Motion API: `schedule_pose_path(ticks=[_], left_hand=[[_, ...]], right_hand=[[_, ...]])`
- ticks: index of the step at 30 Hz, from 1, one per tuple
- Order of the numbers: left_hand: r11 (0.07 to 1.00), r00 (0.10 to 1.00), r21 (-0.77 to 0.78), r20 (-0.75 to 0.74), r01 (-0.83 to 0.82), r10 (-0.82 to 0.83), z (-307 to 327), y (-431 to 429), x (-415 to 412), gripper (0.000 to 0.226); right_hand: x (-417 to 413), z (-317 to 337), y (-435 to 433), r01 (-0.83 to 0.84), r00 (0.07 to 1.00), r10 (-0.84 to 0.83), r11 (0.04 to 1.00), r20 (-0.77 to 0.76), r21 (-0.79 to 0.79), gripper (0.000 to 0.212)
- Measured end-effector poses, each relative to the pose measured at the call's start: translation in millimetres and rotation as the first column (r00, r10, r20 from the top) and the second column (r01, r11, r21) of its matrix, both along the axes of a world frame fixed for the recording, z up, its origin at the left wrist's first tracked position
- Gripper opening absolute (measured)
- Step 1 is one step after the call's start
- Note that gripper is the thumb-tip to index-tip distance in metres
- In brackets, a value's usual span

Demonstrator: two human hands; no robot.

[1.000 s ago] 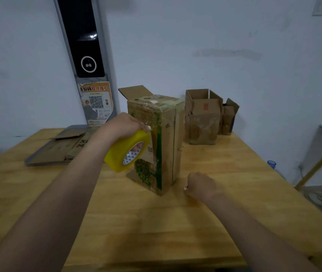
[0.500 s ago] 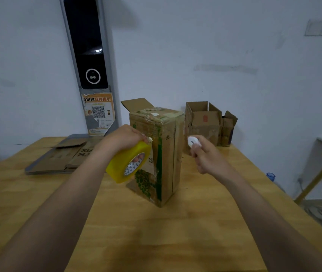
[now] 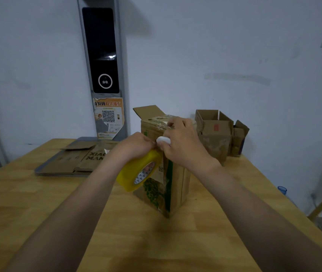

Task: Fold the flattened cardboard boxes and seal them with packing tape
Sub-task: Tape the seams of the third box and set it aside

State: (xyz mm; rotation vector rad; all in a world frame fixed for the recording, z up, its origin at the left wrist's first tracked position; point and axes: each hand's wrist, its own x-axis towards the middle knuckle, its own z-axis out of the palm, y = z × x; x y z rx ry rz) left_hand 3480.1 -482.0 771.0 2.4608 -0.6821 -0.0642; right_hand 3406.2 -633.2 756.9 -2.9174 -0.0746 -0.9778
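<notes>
While gripping the yellow tape roll (image 3: 130, 173) with the left hand (image 3: 136, 146), fingers curled over its top, holds it against the near face of the upright box (image 3: 177, 185), just under the top edge. Pinches a small white object (image 3: 163, 139) in the curled right hand (image 3: 181, 148); probably a cutter, can't confirm. Meets the left hand right at the roll, touching or nearly so. Reads as cutting the tape where it leaves the roll; can't make out the strip itself.

Turns on this: roll left of the box's near corner, white object directly right of it and slightly above, so cut line between the two hands, right hand nearer. Box long axis vertical, standing on the wooden counter (image 3: 156, 242), one flap (image 3: 148, 111) up at the back. Likely needs a short stroke without tipping the tall box.

Further out: flattened boxes (image 3: 81, 159) on a grey tray (image 3: 38, 172) at left, folded boxes (image 3: 215, 134) back right by the wall.
</notes>
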Motion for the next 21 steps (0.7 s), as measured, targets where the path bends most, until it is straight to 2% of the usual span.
schedule_pose_path(ticks=[3,9,17,21], left_hand=[[1.0,1.0,0.01,0.002,0.001,-0.001,1,2,1,0.036],[1.0,1.0,0.013,0.013,0.014,-0.014,1,0,4,0.036],[1.0,1.0,-0.006,0.006,0.03,-0.03,-4,4,10,0.028],[1.0,1.0,0.006,-0.009,0.006,-0.006,-10,6,8,0.027]], right_hand=[[2,-2,4,0.059,0.998,-0.057,0.996,0.032,-0.06,0.039],[0,5,17,0.134,0.991,-0.136,0.976,-0.001,-0.173,0.038],[-16,20,3,-0.024,0.966,-0.022,0.985,-0.259,-0.172,0.028],[-18,11,-6,-0.05,0.964,0.009,0.987,-0.266,-0.15,0.029]])
